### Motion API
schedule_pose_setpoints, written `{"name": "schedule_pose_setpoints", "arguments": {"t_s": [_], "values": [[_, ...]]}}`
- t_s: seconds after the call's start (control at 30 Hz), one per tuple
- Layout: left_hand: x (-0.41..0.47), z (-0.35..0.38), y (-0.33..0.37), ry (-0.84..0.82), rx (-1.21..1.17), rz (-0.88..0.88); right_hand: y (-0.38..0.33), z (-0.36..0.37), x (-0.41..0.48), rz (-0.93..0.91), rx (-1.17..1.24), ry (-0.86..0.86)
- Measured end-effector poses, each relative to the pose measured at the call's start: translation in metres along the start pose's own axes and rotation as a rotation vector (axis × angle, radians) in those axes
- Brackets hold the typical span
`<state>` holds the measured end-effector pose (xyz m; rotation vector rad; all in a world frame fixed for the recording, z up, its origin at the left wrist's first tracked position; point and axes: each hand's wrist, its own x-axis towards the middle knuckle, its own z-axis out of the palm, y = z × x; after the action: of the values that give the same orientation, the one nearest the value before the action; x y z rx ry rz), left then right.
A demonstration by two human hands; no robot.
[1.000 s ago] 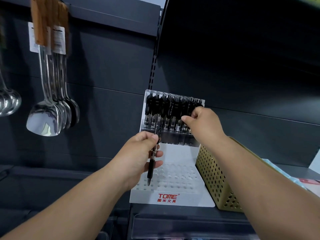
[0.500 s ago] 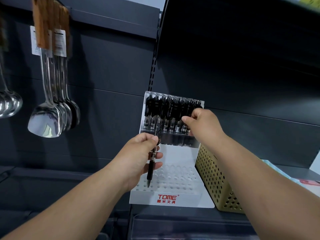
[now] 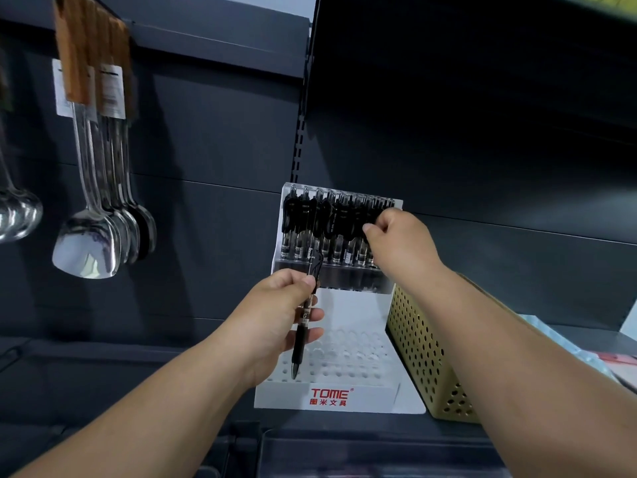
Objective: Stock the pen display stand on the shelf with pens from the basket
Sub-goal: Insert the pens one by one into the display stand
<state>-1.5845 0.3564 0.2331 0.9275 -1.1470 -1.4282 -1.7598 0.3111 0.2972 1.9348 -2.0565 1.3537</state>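
Observation:
A white stepped pen display stand (image 3: 348,312) with red TOME lettering stands on the dark shelf. Its back row holds several black pens (image 3: 331,222); the front tier shows rows of bare holes. My left hand (image 3: 279,315) grips one black pen (image 3: 303,322), tip down, in front of the stand. My right hand (image 3: 396,239) is at the right end of the back row, fingers pinching the top of a pen there. A gold perforated basket (image 3: 424,353) sits right of the stand, its contents hidden behind my right forearm.
Metal ladles and spatulas (image 3: 100,215) with wooden handles hang on the left panel. A dark shelf overhangs above. Light blue and pink packets (image 3: 586,353) lie at the far right. A clear rail (image 3: 344,450) runs along the shelf front.
Both hands stay almost where they were. The right hand's fingers shifted slightly at the right end of the back row; the left hand still grips its pen.

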Motion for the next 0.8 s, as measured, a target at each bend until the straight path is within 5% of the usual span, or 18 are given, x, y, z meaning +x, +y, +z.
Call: {"name": "schedule_pose_setpoints", "arguments": {"t_s": [0.23,0.33,0.43,0.6,0.8], "values": [[0.006,0.003,0.002,0.025,0.07,0.043,-0.002,-0.007,-0.014,-0.04,-0.004,0.067],[0.009,0.006,0.002,0.055,0.054,0.039,-0.01,-0.013,-0.046,-0.249,0.079,0.09],[0.007,0.012,0.005,0.063,-0.071,0.003,-0.007,-0.012,-0.074,-0.424,0.029,-0.079],[0.004,0.022,0.005,0.072,-0.085,0.07,0.001,-0.008,-0.079,-0.179,0.228,-0.382],[-0.007,0.036,0.01,0.014,0.004,0.132,0.004,-0.012,-0.081,-0.158,0.13,-0.328]]}}
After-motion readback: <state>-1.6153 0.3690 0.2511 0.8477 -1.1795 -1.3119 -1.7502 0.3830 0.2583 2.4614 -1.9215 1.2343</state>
